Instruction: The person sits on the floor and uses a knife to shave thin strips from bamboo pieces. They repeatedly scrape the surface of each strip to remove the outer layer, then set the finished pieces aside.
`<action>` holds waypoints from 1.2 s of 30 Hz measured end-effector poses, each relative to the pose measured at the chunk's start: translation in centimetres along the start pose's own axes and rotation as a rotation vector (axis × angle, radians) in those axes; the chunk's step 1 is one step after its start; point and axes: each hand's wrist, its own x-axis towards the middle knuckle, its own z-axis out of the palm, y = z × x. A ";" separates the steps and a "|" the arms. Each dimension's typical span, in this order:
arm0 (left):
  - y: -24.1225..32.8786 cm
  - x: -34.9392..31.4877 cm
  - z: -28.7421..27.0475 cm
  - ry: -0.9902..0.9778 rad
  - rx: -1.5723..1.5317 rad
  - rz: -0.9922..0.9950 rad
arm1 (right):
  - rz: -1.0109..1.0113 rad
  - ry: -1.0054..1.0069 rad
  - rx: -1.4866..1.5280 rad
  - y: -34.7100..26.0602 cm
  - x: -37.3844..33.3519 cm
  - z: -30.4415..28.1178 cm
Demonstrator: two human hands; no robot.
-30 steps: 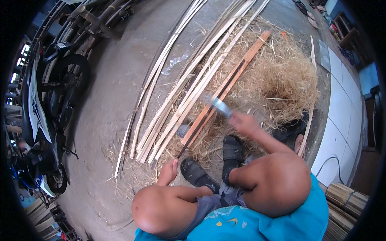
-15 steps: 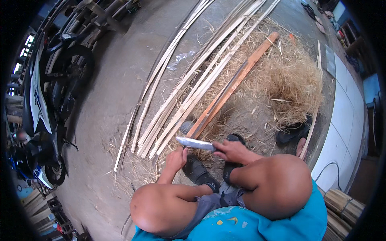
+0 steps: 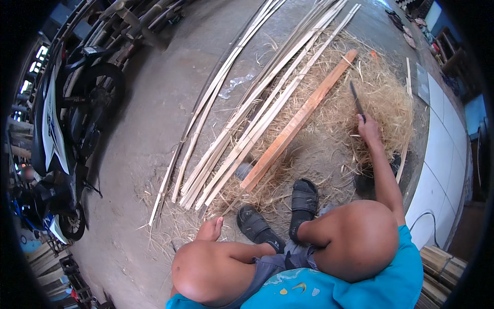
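Note:
My right hand (image 3: 369, 129) grips a knife by its handle, out over the pile of fine shavings on the right. The knife's dark blade (image 3: 355, 95) points away from me. Beside my left knee, my left hand (image 3: 210, 229) is closed with the thumb up, partly hidden by the knee. A thin strip (image 3: 232, 205) seems to run from its fingertips toward the near end of a reddish wooden bar (image 3: 301, 121). That bar lies slanting away from me, its far end on the shavings (image 3: 381, 118).
Long pale bamboo strips (image 3: 267, 108) lie on the concrete floor left of the bar. My sandalled feet (image 3: 304, 198) stand near the bar's close end. A motorcycle (image 3: 67, 123) is parked at the left. White tiles (image 3: 437, 149) edge the right side, with bundled slats (image 3: 445, 265) nearby.
My right hand with the knife has swung from the bar's near end out to the right and away. My left hand has dropped back toward the knee. The dark strip no longer lies along the bar.

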 end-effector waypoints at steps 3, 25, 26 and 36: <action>0.5 1.3 1.8 -0.125 -0.332 -0.070 | -0.308 -0.071 0.291 -5.4 -7.8 4.1; 3.2 1.1 -1.3 -0.117 -0.459 -0.239 | -0.514 -0.406 0.314 -10.2 -16.1 4.6; 2.8 0.1 -1.7 -0.082 -0.376 -0.273 | -0.609 -0.482 0.253 -11.1 -17.3 6.0; -9.4 -6.1 -12.1 -0.429 0.437 -0.361 | -0.231 -0.169 0.565 -7.4 -16.6 8.6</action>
